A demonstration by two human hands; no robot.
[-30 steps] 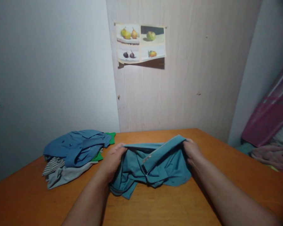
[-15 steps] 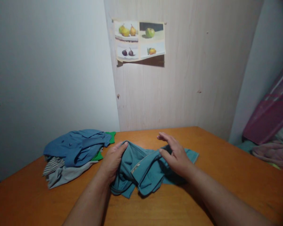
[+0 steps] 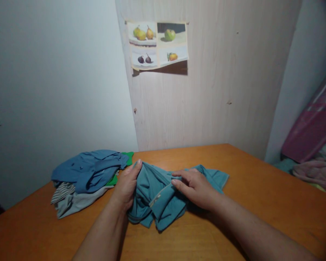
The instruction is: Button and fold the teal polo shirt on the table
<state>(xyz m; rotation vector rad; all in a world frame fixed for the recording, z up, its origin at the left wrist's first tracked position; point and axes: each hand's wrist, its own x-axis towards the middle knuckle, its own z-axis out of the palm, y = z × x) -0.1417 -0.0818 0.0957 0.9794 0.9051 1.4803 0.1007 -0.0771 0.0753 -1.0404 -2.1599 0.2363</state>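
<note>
A crumpled teal garment (image 3: 164, 206) lies on the table in front of me, with a light seam and small white marks on one folded part. My left hand (image 3: 129, 183) is closed on its left edge, thumb on top, and holds that side slightly raised. Over the middle of the cloth is my right hand (image 3: 192, 186), its thumb and forefinger drawn close together at a fold. The cloth between those fingertips is partly hidden. To the right of this hand, a flat end of the garment rests on the table.
A pile of clothes lies on the left of the orange-brown table (image 3: 250, 217): a blue garment (image 3: 89, 168) over striped and grey cloth (image 3: 80, 203), with green fabric showing. Behind stands a wall with a fruit picture (image 3: 157, 45). Pink cloth (image 3: 309, 174) lies beyond the right edge.
My right hand has moved left and down onto the garment, its fingers closing in. My left hand has shifted slightly left, still holding the edge. The garment's middle folds look flatter.
</note>
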